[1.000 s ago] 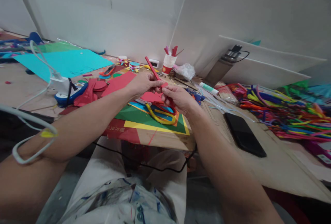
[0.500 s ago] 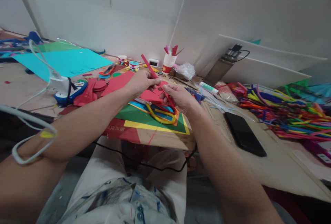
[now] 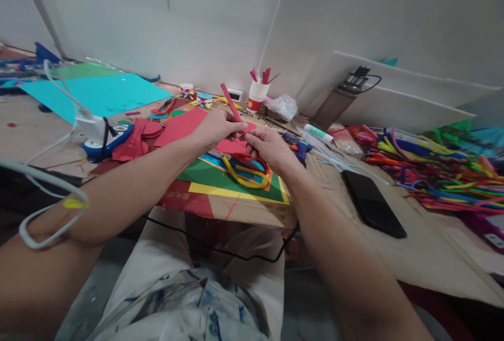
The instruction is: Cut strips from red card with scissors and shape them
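A narrow red paper strip (image 3: 230, 100) slants up and away from between my hands. My left hand (image 3: 220, 127) pinches it from the left, thumb and fingers pressed together. Close beside it, my right hand (image 3: 270, 147) grips the strip's lower part, with the fingertips of both hands nearly meeting. Under them lie red paper pieces (image 3: 232, 147), and below those a green sheet (image 3: 197, 173), a yellow sheet (image 3: 236, 193) and something with a yellow loop-shaped handle (image 3: 244, 181). My right hand partly covers the strip's near end.
Behind stand a paper cup (image 3: 258, 94) holding red sticks and two small decorated drums (image 3: 203, 99). A black phone (image 3: 372, 202), grey bottle (image 3: 338, 99), glue stick (image 3: 318, 134) and colourful pipe cleaners (image 3: 433, 168) lie right. A blue sheet (image 3: 106, 92) and scissors (image 3: 165, 106) are left.
The red strip has tilted a little more upright, its far end shifting slightly right. My right hand has turned slightly over the strip's near part; both hands still hold it.
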Demonstrator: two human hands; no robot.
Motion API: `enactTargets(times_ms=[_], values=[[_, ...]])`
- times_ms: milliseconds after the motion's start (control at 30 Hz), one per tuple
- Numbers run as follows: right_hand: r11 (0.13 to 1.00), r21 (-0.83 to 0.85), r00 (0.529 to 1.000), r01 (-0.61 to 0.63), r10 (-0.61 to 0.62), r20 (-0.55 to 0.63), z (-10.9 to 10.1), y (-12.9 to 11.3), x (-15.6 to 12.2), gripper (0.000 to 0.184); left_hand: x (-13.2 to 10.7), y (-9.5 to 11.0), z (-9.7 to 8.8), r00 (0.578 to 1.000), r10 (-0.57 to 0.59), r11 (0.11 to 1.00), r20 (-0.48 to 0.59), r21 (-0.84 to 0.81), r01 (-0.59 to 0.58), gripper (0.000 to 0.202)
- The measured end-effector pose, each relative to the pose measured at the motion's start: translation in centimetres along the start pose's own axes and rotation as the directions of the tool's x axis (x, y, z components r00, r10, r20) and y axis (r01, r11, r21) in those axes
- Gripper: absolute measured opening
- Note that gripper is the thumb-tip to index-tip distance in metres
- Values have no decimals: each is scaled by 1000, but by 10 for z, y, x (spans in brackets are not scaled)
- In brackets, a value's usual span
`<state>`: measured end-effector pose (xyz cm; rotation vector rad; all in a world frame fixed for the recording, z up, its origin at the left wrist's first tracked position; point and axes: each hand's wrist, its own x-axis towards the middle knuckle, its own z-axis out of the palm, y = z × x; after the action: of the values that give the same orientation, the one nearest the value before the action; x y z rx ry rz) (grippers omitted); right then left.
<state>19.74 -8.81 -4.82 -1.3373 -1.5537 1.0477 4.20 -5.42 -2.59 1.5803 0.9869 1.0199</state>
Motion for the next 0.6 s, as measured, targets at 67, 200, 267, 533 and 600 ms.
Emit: enactTargets(times_ms=[67, 200, 267, 533, 600], values=[[1000, -5, 1000, -2, 2, 12, 2, -4, -2, 22, 0, 0, 0, 1000, -9, 1000, -6, 0, 9, 11], [998, 58, 999, -26, 28, -19, 4, -7, -4, 22, 3, -4, 0, 1000, 12, 998, 21, -58, -11, 11], [996, 85, 999, -36, 39, -32, 4, -7, -4, 21, 4, -7, -1, 999, 24, 995, 39, -98, -20, 13], [991, 127, 998, -53, 54, -7, 2, -6, -3, 20, 6, -7, -2, 988, 24, 986, 151, -168, 2, 12], [989, 134, 998, -55, 56, -1, 1, -5, -2, 21, 6, -7, -2, 987, 24, 988, 159, -152, 0, 13]])
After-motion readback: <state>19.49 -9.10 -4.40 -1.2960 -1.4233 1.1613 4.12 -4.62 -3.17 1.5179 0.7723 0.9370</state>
